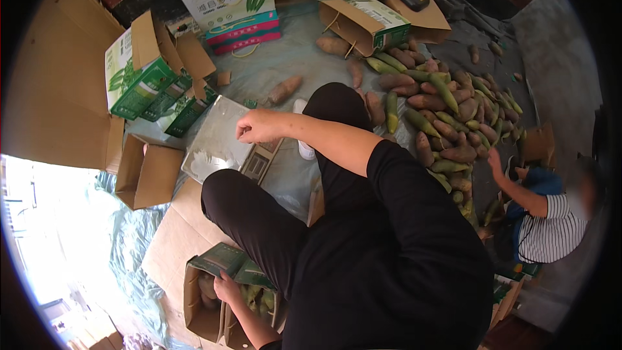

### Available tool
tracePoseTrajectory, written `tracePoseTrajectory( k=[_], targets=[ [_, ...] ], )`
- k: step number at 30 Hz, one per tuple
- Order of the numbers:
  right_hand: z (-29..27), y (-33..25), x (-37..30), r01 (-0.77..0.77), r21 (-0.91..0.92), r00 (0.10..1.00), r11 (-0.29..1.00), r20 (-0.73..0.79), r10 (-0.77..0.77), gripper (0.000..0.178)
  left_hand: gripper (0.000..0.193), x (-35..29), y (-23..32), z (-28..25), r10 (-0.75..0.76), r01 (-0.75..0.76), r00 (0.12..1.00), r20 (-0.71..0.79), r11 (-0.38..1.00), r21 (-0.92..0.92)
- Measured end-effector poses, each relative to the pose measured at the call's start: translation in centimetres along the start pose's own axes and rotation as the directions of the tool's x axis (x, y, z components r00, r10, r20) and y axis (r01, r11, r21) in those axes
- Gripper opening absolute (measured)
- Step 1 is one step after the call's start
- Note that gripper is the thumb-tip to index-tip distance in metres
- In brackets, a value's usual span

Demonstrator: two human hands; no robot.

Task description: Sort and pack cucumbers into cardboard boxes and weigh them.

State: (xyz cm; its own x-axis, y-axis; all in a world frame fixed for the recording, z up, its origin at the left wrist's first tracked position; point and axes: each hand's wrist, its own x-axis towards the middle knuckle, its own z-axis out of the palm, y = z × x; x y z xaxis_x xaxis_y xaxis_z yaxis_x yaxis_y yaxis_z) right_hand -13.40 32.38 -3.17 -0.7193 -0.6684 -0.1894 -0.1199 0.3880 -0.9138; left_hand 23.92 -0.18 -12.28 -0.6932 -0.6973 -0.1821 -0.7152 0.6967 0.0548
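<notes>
Your left hand [227,288] grips the edge of the open green carton [219,258] beside your thigh, at the lower left.
The carton stands on flat cardboard [170,246], with brown roots [207,286] and green radishes [264,299] inside; your left fingers are closed on its edge, partly hidden. Your right hand [262,126] hangs over the near side of the metal-topped scale [214,139], fingers curled in; I cannot tell whether they pinch anything. Past the scale, at the left, are more green-and-white cartons [133,78]. To your right spreads a mixed heap of roots and radishes [453,116], where a co-worker's hand [495,162] is at the edge.
</notes>
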Motion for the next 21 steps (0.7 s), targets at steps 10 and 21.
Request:
tracePoseTrajectory(
  k=[10,21],
  targets=[
    [-8.6,-7.3,-6.0,0.367,0.121,0.849,0.923,-0.448,-0.279,0.015,0.048,0.0,0.1,0.2,-0.031,0.031,0.999,-0.012,0.999,0.017],
    [-6.4,10.6,-16.8,-0.509,-0.184,0.676,0.841,-0.691,0.258,0.016,0.047,-0.2,-0.7,0.0,-0.021,0.021,1.000,-0.022,1.000,0.003]
  ],
)
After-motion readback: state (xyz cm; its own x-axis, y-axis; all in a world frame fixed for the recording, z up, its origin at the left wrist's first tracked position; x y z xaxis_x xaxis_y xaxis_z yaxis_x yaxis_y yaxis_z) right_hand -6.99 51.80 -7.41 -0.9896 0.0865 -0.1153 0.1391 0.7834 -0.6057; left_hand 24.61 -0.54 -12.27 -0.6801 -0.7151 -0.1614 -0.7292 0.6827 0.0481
